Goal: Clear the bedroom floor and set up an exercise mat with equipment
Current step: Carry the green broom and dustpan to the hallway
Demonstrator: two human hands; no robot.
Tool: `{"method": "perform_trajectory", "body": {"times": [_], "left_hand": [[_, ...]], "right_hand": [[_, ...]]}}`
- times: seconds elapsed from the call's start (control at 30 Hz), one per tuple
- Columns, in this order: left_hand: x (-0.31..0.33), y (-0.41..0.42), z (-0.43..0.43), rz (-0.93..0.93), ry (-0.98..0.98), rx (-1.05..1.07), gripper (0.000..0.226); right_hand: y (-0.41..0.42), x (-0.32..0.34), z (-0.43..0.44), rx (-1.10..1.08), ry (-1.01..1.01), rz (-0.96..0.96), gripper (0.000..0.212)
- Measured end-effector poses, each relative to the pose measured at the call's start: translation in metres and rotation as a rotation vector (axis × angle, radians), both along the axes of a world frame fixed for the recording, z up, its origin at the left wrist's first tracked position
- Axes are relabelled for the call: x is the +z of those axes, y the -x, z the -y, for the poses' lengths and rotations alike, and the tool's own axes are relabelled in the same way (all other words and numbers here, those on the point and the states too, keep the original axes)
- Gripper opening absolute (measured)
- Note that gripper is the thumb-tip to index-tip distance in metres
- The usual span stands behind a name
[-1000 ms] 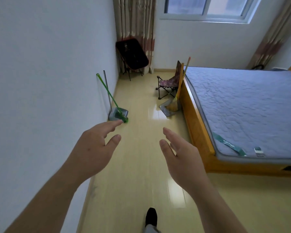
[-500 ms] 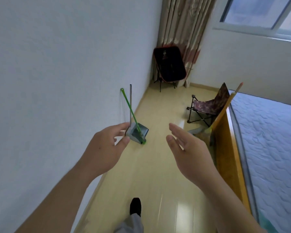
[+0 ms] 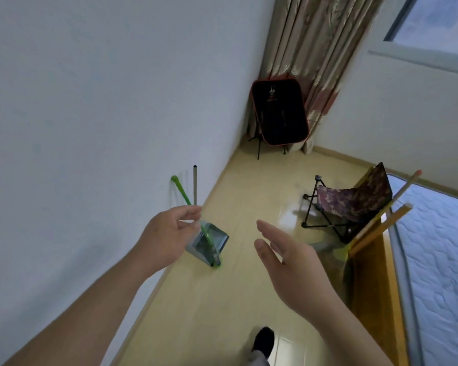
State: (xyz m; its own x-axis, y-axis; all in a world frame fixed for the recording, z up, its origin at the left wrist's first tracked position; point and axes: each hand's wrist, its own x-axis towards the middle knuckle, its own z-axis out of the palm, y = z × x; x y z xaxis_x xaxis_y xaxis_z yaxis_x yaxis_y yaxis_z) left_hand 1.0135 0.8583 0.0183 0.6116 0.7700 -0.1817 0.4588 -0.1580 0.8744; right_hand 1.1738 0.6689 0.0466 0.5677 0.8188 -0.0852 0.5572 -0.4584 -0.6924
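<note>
Floor of pale wood runs between a white wall and the bed at its right edge. A black folding chair stands in the far corner. A camouflage chair and a leaning broom are by the bed. A grey dustpan sits at the left edge, against the wall. The right hand is wide and holds nothing. The left hand is loosely bent before the dustpan's pole; whether it touches, I cannot tell.
</note>
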Motion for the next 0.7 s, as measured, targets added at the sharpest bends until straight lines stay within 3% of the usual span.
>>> {"method": "perform_trajectory", "body": {"times": [0.43, 0.7], "left_hand": [[-0.053, -0.155, -0.104, 0.073, 0.29, 0.532, 0.02], [-0.111, -0.2, -0.206, 0.573, 1.127, 1.168, 0.014]], "right_hand": [[-0.217, -0.031, -0.23, 0.422, 0.1, -0.071, 0.045], [-0.239, -0.064, -0.339, 0.524, 0.259, -0.08, 0.047]]}}
